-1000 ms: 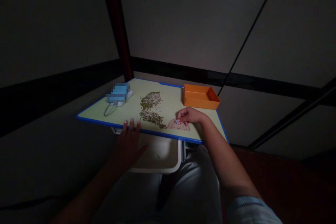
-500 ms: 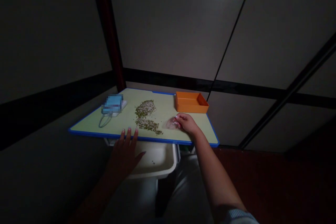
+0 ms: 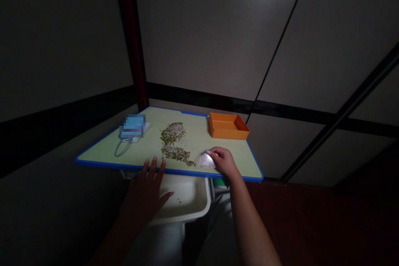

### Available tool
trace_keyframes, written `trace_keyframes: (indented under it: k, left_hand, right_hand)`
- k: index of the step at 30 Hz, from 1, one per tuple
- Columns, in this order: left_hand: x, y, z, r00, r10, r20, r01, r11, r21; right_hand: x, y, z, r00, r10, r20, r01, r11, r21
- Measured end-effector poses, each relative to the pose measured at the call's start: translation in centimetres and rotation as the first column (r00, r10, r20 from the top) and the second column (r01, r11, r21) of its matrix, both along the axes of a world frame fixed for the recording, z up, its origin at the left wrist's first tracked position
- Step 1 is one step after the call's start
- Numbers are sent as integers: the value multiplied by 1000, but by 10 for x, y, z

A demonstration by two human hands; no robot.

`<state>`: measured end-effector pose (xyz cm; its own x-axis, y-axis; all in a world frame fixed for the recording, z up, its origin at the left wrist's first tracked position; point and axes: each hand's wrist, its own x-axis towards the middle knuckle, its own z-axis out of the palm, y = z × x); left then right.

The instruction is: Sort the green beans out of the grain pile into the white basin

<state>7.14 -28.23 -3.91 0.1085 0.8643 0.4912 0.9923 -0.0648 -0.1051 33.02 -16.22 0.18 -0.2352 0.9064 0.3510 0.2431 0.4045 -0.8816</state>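
Small green and pale grains, perhaps beans or seeds, lie in a larger heap (image 3: 173, 132) and a thinner trail (image 3: 176, 152) on a pale yellow board (image 3: 140, 149) with a blue rim. My right hand (image 3: 222, 160) pinches a thin see-through piece (image 3: 204, 160), rounded and shiny like a plastic scraper. Its left end is close to the near tip of the grain trail. My left hand (image 3: 148, 187) is spread, palm down, its fingertips at the board's front edge, holding nothing.
An orange open box (image 3: 229, 129) stands at the board's back right. A pixelated blue item on a white device with a looped cable (image 3: 123, 146) sits at left. Below the front edge is a cream bin (image 3: 204, 205) with a few dark specks inside. Panelled walls rise behind.
My right hand has come nearer the front edge, and the clear piece now catches a bright glare and lies beside the trail's end. My left hand is nearly unchanged. The view shifted slightly.
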Motion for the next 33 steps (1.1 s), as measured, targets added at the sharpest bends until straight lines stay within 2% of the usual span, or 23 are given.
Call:
trace_keyframes:
  k: [4, 9, 12, 18, 25, 33]
  left_hand:
    - [-4, -1, 2, 999, -17, -27, 16, 999, -36]
    - [-3, -1, 3, 999, -19, -42, 17, 999, -40]
    - [-3, -1, 2, 999, -17, -34, 16, 999, -36]
    - [-5, -1, 1, 999, -27, -32, 26, 999, -43]
    - [-6, 0, 2, 998, -15, -60, 11, 998, -65]
    - [-9, 1, 3, 999, -48, -10, 47, 996, -77]
  right_hand:
    - [1, -2, 2, 999, -34, -21, 33, 999, -40]
    - [3, -7, 4, 999, 37, -27, -40, 992, -120]
    - [6, -9, 4, 998, 47, -43, -51, 992, -119]
    - [12, -12, 5, 997, -15, -82, 2, 988, -153]
    - [9, -13, 5, 995, 35, -90, -49, 987, -156]
    - [8, -14, 4, 998, 21, -55, -29, 989, -146]
